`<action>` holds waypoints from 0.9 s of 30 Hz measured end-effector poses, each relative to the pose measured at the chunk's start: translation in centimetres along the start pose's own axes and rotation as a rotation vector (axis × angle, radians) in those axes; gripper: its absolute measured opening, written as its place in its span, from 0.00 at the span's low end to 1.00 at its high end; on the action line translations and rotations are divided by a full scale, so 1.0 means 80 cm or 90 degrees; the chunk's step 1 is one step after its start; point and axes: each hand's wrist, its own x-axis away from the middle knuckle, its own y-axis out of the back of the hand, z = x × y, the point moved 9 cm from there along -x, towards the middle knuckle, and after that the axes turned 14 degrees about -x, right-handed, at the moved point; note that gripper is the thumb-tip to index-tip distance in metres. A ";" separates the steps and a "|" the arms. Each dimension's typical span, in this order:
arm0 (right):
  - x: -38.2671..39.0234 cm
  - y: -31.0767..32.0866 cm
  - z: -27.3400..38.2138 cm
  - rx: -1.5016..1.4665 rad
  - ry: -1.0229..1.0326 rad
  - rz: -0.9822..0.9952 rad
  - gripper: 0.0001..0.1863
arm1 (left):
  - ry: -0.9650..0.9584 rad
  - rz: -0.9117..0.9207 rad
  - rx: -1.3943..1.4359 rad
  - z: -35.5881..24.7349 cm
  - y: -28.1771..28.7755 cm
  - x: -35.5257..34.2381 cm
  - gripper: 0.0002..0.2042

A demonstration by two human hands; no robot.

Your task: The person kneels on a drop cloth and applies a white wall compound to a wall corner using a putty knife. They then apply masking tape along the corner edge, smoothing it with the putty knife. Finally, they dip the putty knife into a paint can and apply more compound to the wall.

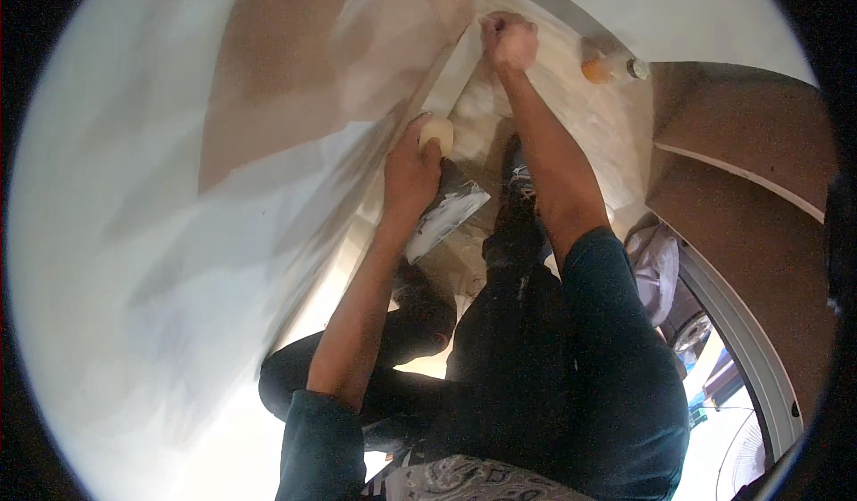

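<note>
My left hand (412, 175) is closed around a cream-coloured roll (437, 135) that looks like masking tape, close to the foot of the wall. A pale strip (457, 68) runs from near the roll toward my right hand; whether it is tape or part of the wall's base I cannot tell. Farther forward, my right hand (511, 41) has its fingers pinched together near the wall's lower edge, and what they hold is hidden. Just below my left hand shows a flat, wide blade-like piece (449, 220) smeared with white; I cannot tell whether that hand also holds it.
A bottle (607, 69) with orange contents lies on the floor at the right. The wall (295, 73) with a brown patch rises on the left. Brown shelves (741, 171) stand at the right, near a white bag (656, 264) and a fan (743, 456). My dark shoe (518, 175) is between my arms.
</note>
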 end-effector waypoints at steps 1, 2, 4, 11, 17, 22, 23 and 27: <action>-0.001 -0.001 0.002 -0.001 0.004 0.012 0.11 | 0.009 0.006 0.006 0.000 -0.002 0.000 0.19; -0.001 -0.002 0.004 -0.002 0.008 0.024 0.11 | 0.018 0.011 0.011 0.001 -0.004 0.000 0.19; 0.000 -0.001 0.007 0.009 0.012 0.026 0.11 | 0.020 0.004 0.008 0.003 -0.007 0.000 0.19; 0.002 -0.008 -0.008 0.040 -0.076 0.100 0.18 | 0.037 -0.008 -0.044 0.005 0.003 0.004 0.19; -0.002 -0.009 -0.005 0.064 -0.047 0.089 0.19 | 0.027 -0.011 -0.029 0.005 0.004 0.002 0.19; -0.001 -0.009 0.001 0.056 -0.059 0.109 0.19 | 0.009 -0.032 -0.026 0.006 0.000 0.003 0.20; -0.001 -0.009 0.002 0.057 -0.060 0.114 0.20 | 0.010 -0.028 -0.027 0.006 -0.001 0.003 0.20; -0.003 -0.010 0.000 0.074 -0.043 0.100 0.19 | 0.012 -0.017 -0.037 0.004 -0.001 0.003 0.20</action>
